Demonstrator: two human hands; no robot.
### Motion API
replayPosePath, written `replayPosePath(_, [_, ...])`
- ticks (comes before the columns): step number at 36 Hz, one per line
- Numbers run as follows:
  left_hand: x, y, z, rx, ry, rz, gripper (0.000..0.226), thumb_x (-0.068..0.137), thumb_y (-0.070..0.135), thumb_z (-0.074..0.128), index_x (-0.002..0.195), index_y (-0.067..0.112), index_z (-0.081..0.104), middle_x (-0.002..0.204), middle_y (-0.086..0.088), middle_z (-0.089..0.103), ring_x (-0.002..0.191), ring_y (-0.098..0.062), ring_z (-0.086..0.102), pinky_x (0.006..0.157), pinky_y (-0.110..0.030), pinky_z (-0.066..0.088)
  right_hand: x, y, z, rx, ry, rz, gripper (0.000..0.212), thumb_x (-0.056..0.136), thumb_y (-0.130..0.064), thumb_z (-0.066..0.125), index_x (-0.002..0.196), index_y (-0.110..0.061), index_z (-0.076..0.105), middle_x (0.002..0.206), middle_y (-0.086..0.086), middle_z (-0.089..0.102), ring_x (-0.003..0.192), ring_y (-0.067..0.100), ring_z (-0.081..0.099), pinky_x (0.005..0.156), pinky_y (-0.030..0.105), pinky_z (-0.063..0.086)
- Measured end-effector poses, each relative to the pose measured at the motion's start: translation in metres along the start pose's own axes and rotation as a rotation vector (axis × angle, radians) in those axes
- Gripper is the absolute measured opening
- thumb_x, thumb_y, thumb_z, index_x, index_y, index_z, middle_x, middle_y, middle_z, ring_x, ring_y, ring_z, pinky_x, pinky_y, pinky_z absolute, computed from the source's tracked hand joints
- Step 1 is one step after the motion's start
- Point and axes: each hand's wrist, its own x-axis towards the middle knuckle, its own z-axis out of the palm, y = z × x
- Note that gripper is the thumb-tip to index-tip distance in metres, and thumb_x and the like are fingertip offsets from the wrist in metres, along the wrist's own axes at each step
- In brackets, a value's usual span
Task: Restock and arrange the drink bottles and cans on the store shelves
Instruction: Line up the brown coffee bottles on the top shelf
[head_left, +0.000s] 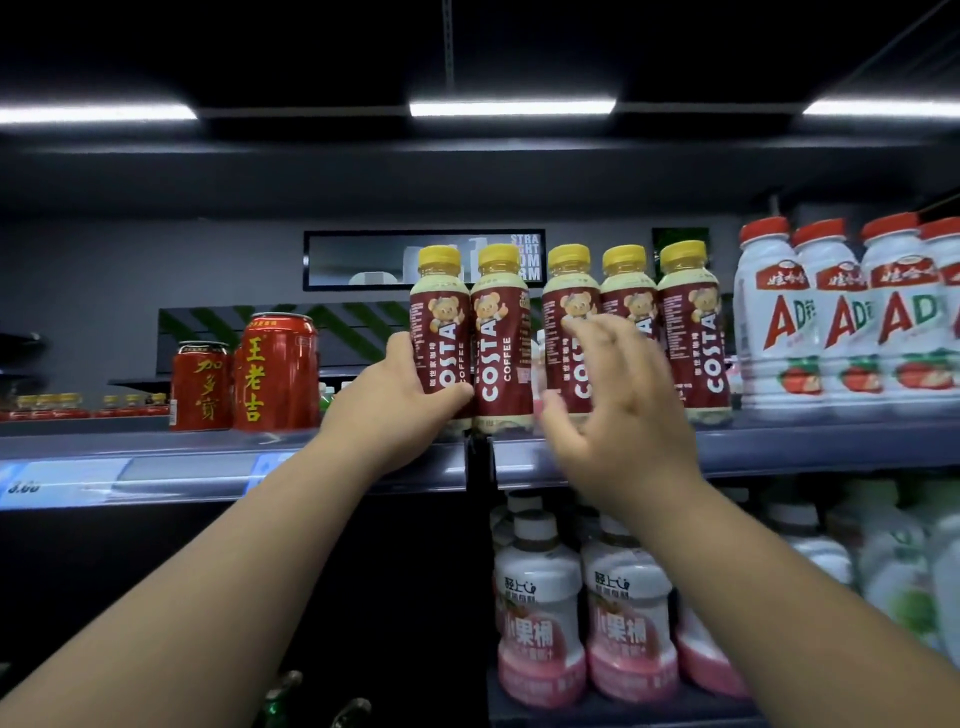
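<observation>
Bottles (500, 332) of COSTA COFFEE, five with yellow caps and a bear on maroon labels, stand in a row on the upper shelf (779, 447); the left hand (400, 400) grips the leftmost bottle (440, 322) low down, thumb curled across its front. The right hand (618, 405), blurred, is spread wide with loose fingers before the third and fourth bottles, holding nothing; whether it touches them cannot be told. Two red cans (278, 371) lettered 王老吉 and 加多宝 stand to the left, white red-capped AD bottles (841, 322) to the right, and pink-and-white bottles (540, 608) below.
</observation>
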Motion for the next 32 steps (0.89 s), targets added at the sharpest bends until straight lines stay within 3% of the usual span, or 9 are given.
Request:
replayPosePath(8, [-0.002,0.007,0.007,0.095,0.003,0.038,0.07,0.082,0.074,0.053,0.132,0.029,0.031,0.123,0.001,0.064,0.105,-0.025,0.063,0.084,-0.043,0.051,0.015,0.072,-0.036,-0.029,0.119,0.17,0.052,0.086,-0.031,0.056,0.134,-0.011,0.052,0.134,0.011,0.053,0.123,0.028,0.046,0.104,0.037,0.036])
replayPosePath(10, [-0.002,0.009,0.007,0.095,0.007,0.024,0.069,0.081,0.073,0.054,0.13,0.029,0.032,0.122,0.0,0.064,0.106,-0.026,0.063,0.085,-0.043,0.051,0.017,0.078,-0.036,0.046,0.123,0.269,0.051,0.09,-0.03,0.058,0.138,-0.016,0.049,0.136,0.007,0.049,0.126,0.025,0.044,0.102,0.032,0.031])
replayPosePath(12, [-0.002,0.011,0.007,0.079,-0.005,-0.002,0.069,0.08,0.072,0.056,0.129,0.03,0.033,0.122,0.001,0.064,0.106,-0.026,0.062,0.086,-0.043,0.05,0.018,0.081,-0.033,0.074,0.108,0.347,0.055,0.09,-0.03,0.061,0.141,-0.022,0.044,0.138,0.005,0.046,0.126,0.025,0.044,0.103,0.037,0.035])
replayPosePath(17, [-0.004,0.022,0.011,-0.054,-0.024,-0.104,0.084,0.073,0.079,0.06,0.133,0.028,0.031,0.12,0.004,0.06,0.105,-0.026,0.061,0.092,-0.045,0.049,0.023,0.084,-0.031,0.136,-0.018,0.474,0.071,0.091,-0.036,0.061,0.15,-0.03,0.022,0.142,0.004,0.041,0.108,0.024,0.049,0.088,0.041,0.045])
replayPosePath(22, [-0.01,0.029,0.022,0.112,0.082,-0.101,0.09,0.073,0.084,0.051,0.134,0.024,0.025,0.121,0.0,0.062,0.101,-0.029,0.063,0.079,-0.042,0.051,0.024,0.086,-0.032,0.151,-0.056,0.485,0.078,0.086,-0.025,0.059,0.151,-0.033,0.016,0.138,0.004,0.047,0.113,0.029,0.054,0.093,0.051,0.05])
replayPosePath(32, [-0.013,0.025,0.024,0.186,0.118,-0.07,0.087,0.075,0.084,0.047,0.136,0.026,0.024,0.117,0.001,0.064,0.098,-0.028,0.063,0.069,-0.037,0.042,0.021,0.097,-0.03,0.199,-0.031,0.468,0.078,0.087,-0.026,0.062,0.152,-0.033,0.019,0.134,0.004,0.049,0.106,0.024,0.052,0.085,0.04,0.047])
